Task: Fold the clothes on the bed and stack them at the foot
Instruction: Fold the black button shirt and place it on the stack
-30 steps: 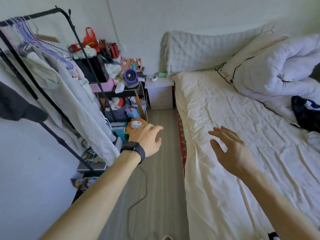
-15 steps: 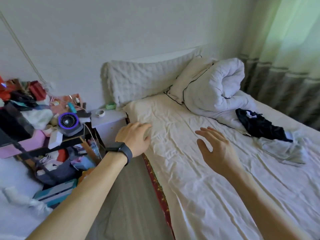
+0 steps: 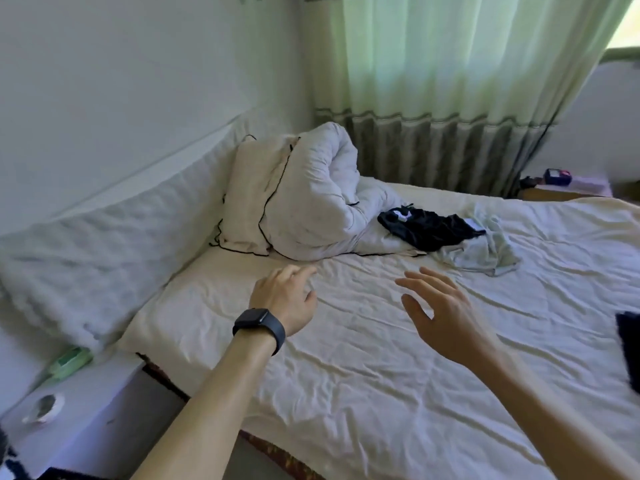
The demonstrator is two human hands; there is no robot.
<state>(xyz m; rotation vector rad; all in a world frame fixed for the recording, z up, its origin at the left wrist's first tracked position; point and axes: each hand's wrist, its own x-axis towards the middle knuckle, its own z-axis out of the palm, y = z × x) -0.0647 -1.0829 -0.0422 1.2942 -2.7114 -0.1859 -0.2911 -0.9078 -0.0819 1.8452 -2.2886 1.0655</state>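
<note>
Change: since the earlier frame the view has turned right; the cluttered shelf is out of sight and a green curtain is now in view.
Clothes: a crumpled black garment touches a pale, soft garment, beside the puffy rolled duvet.
Hands: the left hand, with a dark watch on its wrist, and the right hand hover with relaxed fingers, holding nothing.
Surface: a wrinkled cream bed sheet.

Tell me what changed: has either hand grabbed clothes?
The view swung right, off the clothes rack. The left hand and right hand, open and empty, now hover over the wrinkled white bedsheet. The crumpled black garment and pale green garment lie unmoved.
</note>
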